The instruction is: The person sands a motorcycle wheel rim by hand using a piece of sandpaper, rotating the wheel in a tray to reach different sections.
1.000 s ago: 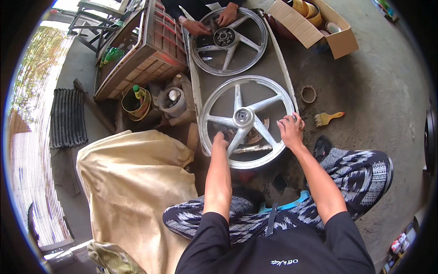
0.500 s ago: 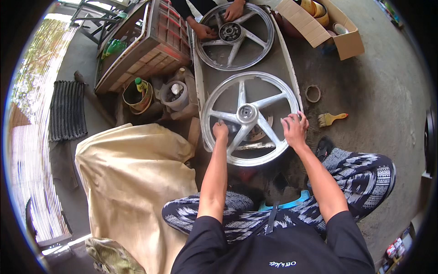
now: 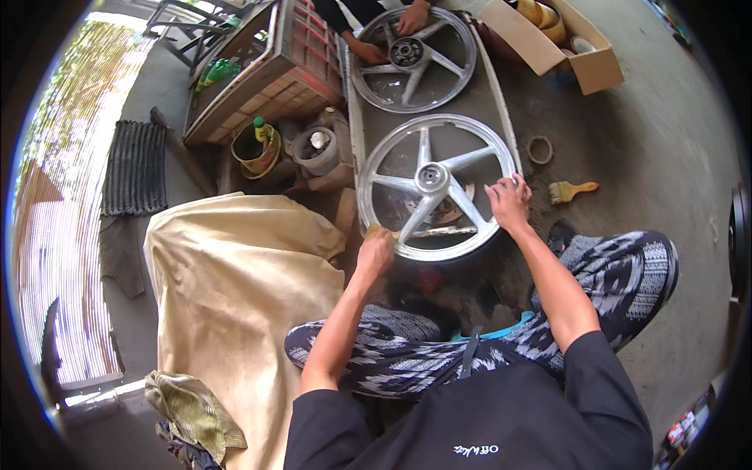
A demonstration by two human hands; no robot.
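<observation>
A silver five-spoke wheel rim (image 3: 431,178) lies flat in front of me over a long shallow trough (image 3: 501,110). My left hand (image 3: 376,251) is closed at the near left edge of the rim, pinching a small tan piece that looks like sandpaper (image 3: 374,230) against the metal. On the right edge, my right hand (image 3: 510,204) grips the rim, fingers bent over its outer side. Beyond it sits a second, greyer wheel rim (image 3: 442,67), which a co-worker's hands (image 3: 370,52) touch near the hub.
A yellow-handled paintbrush (image 3: 573,191) and a small ring (image 3: 540,150) lie right of the trough. Farther off stands an open cardboard box (image 3: 599,74). At left are a bucket (image 3: 316,160), a pot (image 3: 249,160), a wooden crate (image 3: 301,78) and a tan cloth (image 3: 243,274).
My left hand has moved from the inner left side of the rim to its near left outer edge, showing the tan piece. My right hand keeps its place on the rim. The view has shifted slightly.
</observation>
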